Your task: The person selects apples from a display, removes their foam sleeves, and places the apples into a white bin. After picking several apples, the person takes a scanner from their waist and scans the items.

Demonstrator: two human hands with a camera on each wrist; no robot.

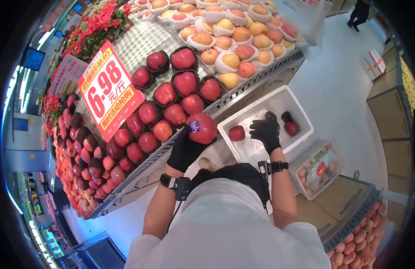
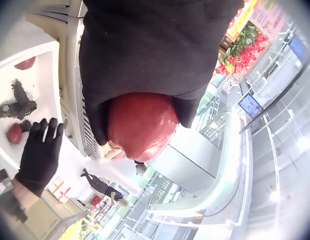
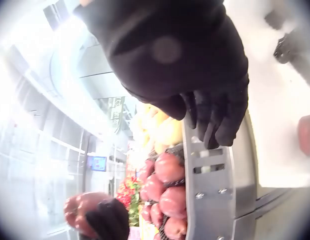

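A large red apple (image 1: 205,129) with a blue sticker is gripped in my black-gloved left hand (image 1: 184,150), at the front edge of the apple display. In the left wrist view the fingers and thumb bracket the apple (image 2: 142,125). My gloved right hand (image 1: 266,134) hovers over a white foam box (image 1: 301,105), its fingers loose and holding nothing. Inside the box lie one apple (image 1: 236,133) left of that hand and another apple (image 1: 291,128) to its right. Black foam nets (image 2: 19,102) also lie in there.
Rows of red apples (image 1: 186,84), many in black nets, fill the stand behind a grey slatted edge (image 1: 212,107). A red price sign (image 1: 110,92) stands among them. Yellow-red fruit (image 1: 241,35) in white nets sits beyond. A lidded clear crate (image 1: 317,168) is right of the box.
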